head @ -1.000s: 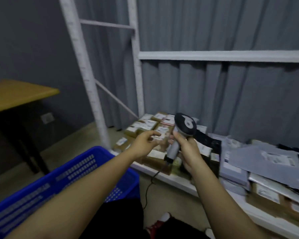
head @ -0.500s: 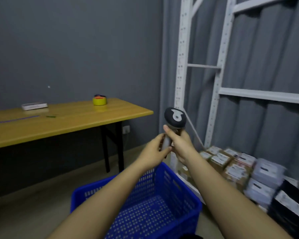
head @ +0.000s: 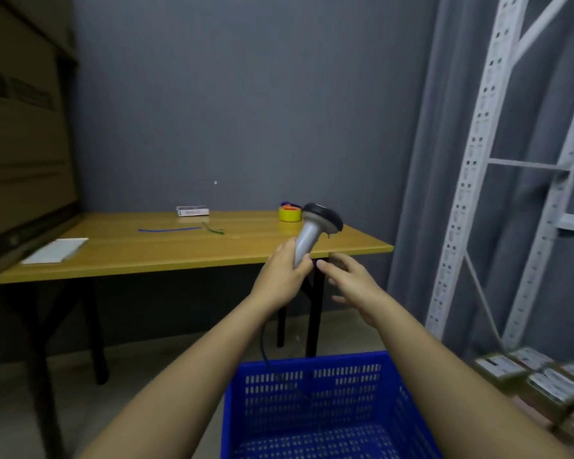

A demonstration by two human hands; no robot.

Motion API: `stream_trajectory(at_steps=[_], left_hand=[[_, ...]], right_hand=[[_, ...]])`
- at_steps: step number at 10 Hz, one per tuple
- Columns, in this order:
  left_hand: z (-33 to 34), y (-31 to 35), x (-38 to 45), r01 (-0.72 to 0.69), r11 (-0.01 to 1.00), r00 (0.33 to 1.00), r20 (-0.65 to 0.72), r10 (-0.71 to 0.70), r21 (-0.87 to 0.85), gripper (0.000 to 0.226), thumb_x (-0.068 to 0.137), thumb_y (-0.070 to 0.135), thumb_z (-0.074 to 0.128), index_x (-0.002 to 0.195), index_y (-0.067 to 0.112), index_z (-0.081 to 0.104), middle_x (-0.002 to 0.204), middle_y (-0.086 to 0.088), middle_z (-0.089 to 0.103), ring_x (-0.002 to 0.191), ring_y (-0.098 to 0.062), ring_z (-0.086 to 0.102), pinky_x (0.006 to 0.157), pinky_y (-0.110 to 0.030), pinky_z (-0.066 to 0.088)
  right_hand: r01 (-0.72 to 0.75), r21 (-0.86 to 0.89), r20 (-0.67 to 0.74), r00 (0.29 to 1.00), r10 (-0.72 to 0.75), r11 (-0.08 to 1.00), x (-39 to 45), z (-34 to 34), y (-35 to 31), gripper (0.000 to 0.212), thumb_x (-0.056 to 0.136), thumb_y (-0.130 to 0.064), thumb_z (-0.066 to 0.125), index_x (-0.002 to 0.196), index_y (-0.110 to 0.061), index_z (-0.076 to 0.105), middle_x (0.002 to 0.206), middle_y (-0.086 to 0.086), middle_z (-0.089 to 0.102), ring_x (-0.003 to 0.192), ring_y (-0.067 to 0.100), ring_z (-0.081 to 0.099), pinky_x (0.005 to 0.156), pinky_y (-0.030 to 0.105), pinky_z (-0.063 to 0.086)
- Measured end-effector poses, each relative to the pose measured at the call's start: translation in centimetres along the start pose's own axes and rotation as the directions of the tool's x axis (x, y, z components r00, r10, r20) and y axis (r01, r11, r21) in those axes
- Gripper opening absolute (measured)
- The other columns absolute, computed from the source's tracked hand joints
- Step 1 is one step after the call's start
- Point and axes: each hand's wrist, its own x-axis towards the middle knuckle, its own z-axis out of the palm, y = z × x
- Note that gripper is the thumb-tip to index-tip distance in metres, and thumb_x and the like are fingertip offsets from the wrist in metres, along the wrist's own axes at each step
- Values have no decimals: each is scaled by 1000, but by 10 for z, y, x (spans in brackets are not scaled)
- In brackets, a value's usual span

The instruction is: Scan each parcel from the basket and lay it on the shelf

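My left hand (head: pixel 284 276) grips the grey handle of a barcode scanner (head: pixel 315 226), whose black head points up and to the right; its cable hangs down toward the basket. My right hand (head: pixel 352 281) hovers just right of the handle, fingers spread, holding nothing. A blue plastic basket (head: pixel 312 385) stands on the floor below my arms, and no parcel shows inside it. Brown labelled parcels (head: pixel 540 382) lie on the low shelf at the bottom right.
A wooden table (head: pixel 186 250) stands ahead with a yellow tape roll (head: pixel 289 214), a small white box (head: pixel 193 211), a blue strip, and a white pad (head: pixel 55 250). A large cardboard box (head: pixel 20 134) fills the left. The white metal rack upright (head: pixel 474 167) rises on the right.
My view has swung left from the shelf to the table. The scanner has passed from my right hand to my left, and my right hand has let go and opened.
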Motion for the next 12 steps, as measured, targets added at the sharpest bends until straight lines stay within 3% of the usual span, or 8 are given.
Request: stream_trajectory(at_steps=[2,3,5,7,10,11,12], left_hand=[[-34,-41,60,58,980,997,-54,-48,193,22,96,31,44,107,13,49,103,-9,55,90,-28,53,74,-41,47],[-33,-69,92,101,959,994,-77,-84,264,23,97,32,44,110,13,50,102,-9,56,89,-27,53,67,-37,41],[-11,-122,164,207,903,978,-65,-198,376,29,99,35,40,113,11,49,103,-11,59,90,-31,56,69,-39,44],[35,-162,232,278,882,959,-53,-279,380,37,100,37,36,124,10,45,100,-8,56,87,-27,57,66,-36,45],[85,-185,264,296,869,940,42,-339,396,37,101,38,35,116,7,49,101,-10,58,91,-29,56,68,-35,41],[82,-176,261,334,824,924,14,-383,458,42,98,43,40,126,11,45,117,-13,55,107,-31,52,82,-40,46],[79,-151,253,276,857,955,-21,-297,435,52,97,41,45,139,13,34,138,-14,41,128,-33,36,98,-44,38]], right_hand=[[-15,-156,-16,1000,12,988,53,23,4,54,94,-40,57,142,-21,42,136,4,48,119,22,50,102,41,45],[-8,-181,-26,1000,4,983,82,27,7,62,94,-42,58,148,-23,33,133,6,47,118,25,51,96,38,47],[-26,-247,-102,995,1,969,154,16,22,61,96,-37,55,150,-22,29,147,8,38,130,27,42,101,33,38],[-43,-295,-159,987,-4,954,228,4,47,63,97,-35,54,151,-21,25,143,8,39,124,26,47,99,35,41],[-54,-325,-269,962,-38,944,269,-18,89,54,97,-29,52,147,-23,32,138,6,44,114,23,52,90,35,46],[-60,-341,-273,961,-38,938,262,-26,89,52,97,-28,52,146,-21,35,138,7,44,114,23,52,93,36,46],[-37,-351,-323,943,-84,936,250,-34,73,48,97,-29,51,143,-21,39,137,6,44,112,22,52,90,35,46]])
